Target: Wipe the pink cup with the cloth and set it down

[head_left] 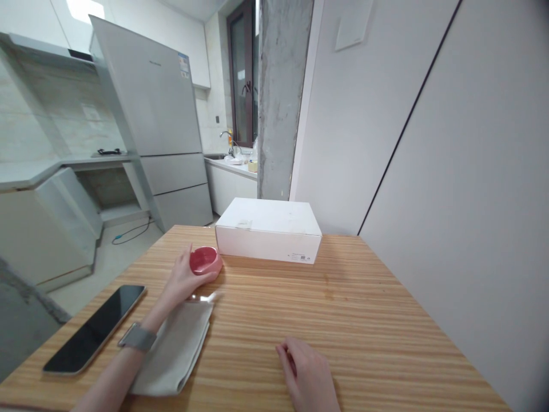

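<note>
My left hand [183,280] reaches forward over the wooden table [364,320] and grips a small red bowl [205,260], fingers wrapped round its near side. The bowl stands just left of a closed white box [269,230]. Under my left forearm lies a folded grey cloth [175,349], and a shiny utensil [206,297], too blurred to identify, rests at its far end. My right hand [309,375] rests on the table near the front edge, fingers curled under, with nothing seen in it.
A dark phone [96,327] lies screen-up near the table's left edge. A white wall [472,200] runs along the table's right side. Beyond the table stand a silver fridge [158,131], a kitchen counter [34,171] and a sink [227,154].
</note>
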